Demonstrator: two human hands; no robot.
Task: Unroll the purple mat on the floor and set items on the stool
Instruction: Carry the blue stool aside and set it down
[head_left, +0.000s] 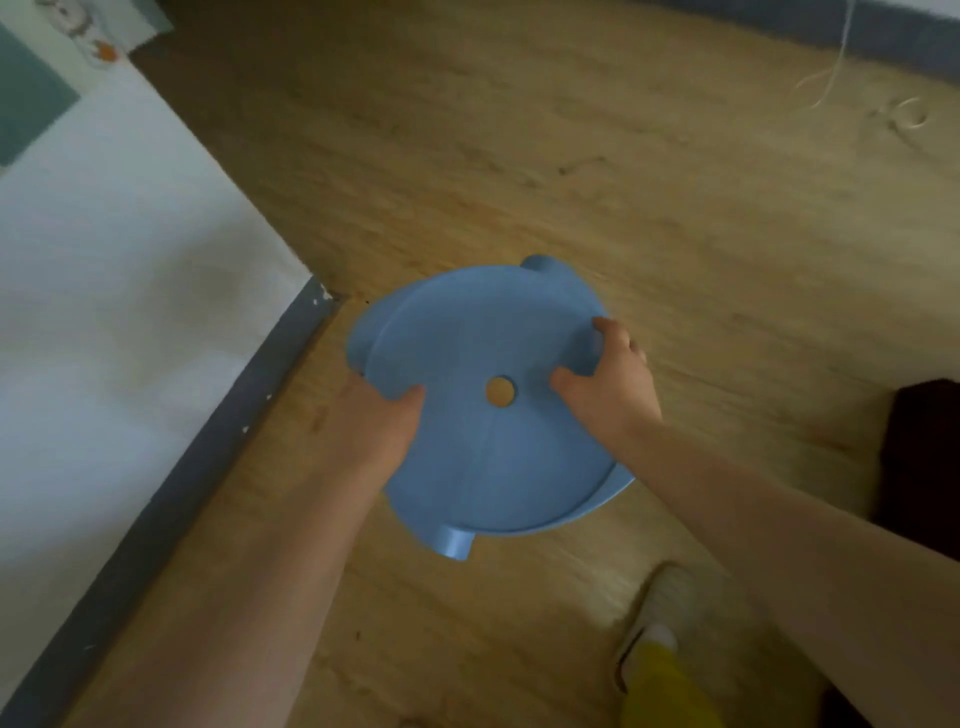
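Observation:
A round blue plastic stool (488, 467) with a small hole in the middle of its seat is seen from above over the wooden floor. My left hand (382, 421) grips the seat's left rim, thumb on top. At the right rim my right hand (608, 379) holds the seat, with its fingers curled over the edge. Parts of the stool's legs stick out past the seat. No purple mat is in view.
A white wall with a grey skirting board (171, 499) runs along the left. My foot in a pale shoe (654, 623) stands on the floor at the lower right. A dark object (919, 457) sits at the right edge. A thin white cord (831, 67) hangs at the top right.

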